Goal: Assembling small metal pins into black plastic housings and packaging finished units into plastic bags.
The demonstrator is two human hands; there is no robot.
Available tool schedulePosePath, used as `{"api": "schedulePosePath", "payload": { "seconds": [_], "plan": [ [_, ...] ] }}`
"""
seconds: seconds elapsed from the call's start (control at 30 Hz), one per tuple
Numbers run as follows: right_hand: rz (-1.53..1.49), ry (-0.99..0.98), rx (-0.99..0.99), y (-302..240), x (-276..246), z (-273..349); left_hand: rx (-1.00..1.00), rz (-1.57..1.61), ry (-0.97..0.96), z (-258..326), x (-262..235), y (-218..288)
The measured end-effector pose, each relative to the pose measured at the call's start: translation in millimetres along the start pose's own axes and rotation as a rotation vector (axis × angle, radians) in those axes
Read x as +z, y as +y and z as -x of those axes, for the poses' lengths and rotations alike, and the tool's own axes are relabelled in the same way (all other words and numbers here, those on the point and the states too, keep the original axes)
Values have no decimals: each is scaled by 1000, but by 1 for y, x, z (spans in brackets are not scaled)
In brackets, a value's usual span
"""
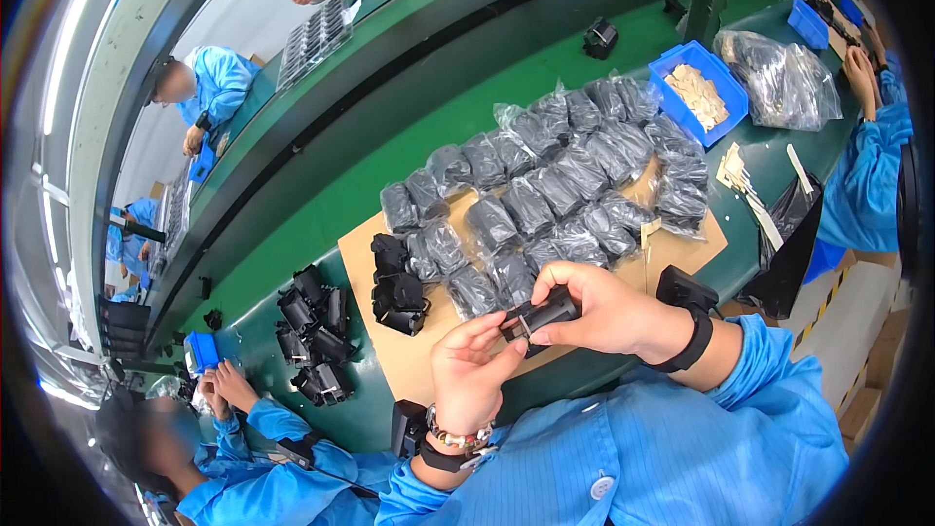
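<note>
both hands [545,331] grip black part [539,316] | bagged parts [545,195] behind | blue bin [672,73] far

Both forearms come up from the lower edge in blue sleeves and meet in front of the chest, wrists bent inward toward each other. The left hand [470,375] is raised with its palm turned toward the right, fingers curled and fingertips pressed against a small black part; a beaded bracelet and a dark band circle its wrist. The right hand [594,307] reaches across from the right, knuckles up, fingers and thumb closed around the same part, with a black strap around its wrist.
</note>
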State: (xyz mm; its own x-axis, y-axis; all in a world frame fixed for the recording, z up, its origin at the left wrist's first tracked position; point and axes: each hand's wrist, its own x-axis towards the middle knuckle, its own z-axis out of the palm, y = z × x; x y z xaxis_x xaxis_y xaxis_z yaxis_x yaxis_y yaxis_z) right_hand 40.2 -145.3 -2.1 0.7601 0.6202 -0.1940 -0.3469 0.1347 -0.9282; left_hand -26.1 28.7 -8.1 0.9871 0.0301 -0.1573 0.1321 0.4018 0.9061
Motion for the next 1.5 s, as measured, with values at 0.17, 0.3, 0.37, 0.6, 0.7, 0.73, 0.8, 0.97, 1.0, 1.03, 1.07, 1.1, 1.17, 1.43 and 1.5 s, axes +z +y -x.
{"api": "schedulePosePath", "payload": {
  "seconds": [0.17, 0.3, 0.37, 0.6, 0.7, 0.73, 0.8, 0.97, 1.0, 1.03, 1.07, 1.1, 1.17, 1.43, 1.5],
  "plan": [
    [-14, -20, -15, -2, -1, 0, -9, 6, -6, 1, 4, 7],
    [-9, -21, -4, -2, -2, 0, 28, -59, -7, 0, 6, 9],
    [-17, -22, -6, 0, -3, 0, 21, -80, 4, 1, 9, 11],
    [74, -25, -30, -2, -2, 1, 25, -138, 27, 3, 10, 13],
    [64, -15, -50, -4, -1, 1, 44, -122, 15, 3, 9, 13],
    [64, -6, -72, -4, -1, 1, 60, -111, 4, 3, 9, 13],
    [87, -3, -65, -5, -1, 1, 65, -114, 0, 3, 9, 13],
    [95, -8, -48, -8, 1, 1, 61, -117, 10, 4, 10, 14],
    [112, 13, -46, -7, 2, 1, 67, -110, 14, 4, 11, 14],
    [129, 34, -44, -6, 3, 1, 72, -104, 18, 4, 11, 13],
    [128, 37, -44, -4, 5, 1, 71, -104, 16, 4, 13, 13],
    [192, 85, -80, -2, 7, 0, 60, -149, 46, 4, 14, 13],
    [254, 138, -116, 3, 11, 1, 47, -194, 74, 4, 16, 12],
    [85, 210, -297, 8, 12, 7, -35, 73, 58, 4, 6, 7],
    [171, 251, -355, 1, 9, 12, -35, 71, 63, 4, 5, 6]
  ]
}}
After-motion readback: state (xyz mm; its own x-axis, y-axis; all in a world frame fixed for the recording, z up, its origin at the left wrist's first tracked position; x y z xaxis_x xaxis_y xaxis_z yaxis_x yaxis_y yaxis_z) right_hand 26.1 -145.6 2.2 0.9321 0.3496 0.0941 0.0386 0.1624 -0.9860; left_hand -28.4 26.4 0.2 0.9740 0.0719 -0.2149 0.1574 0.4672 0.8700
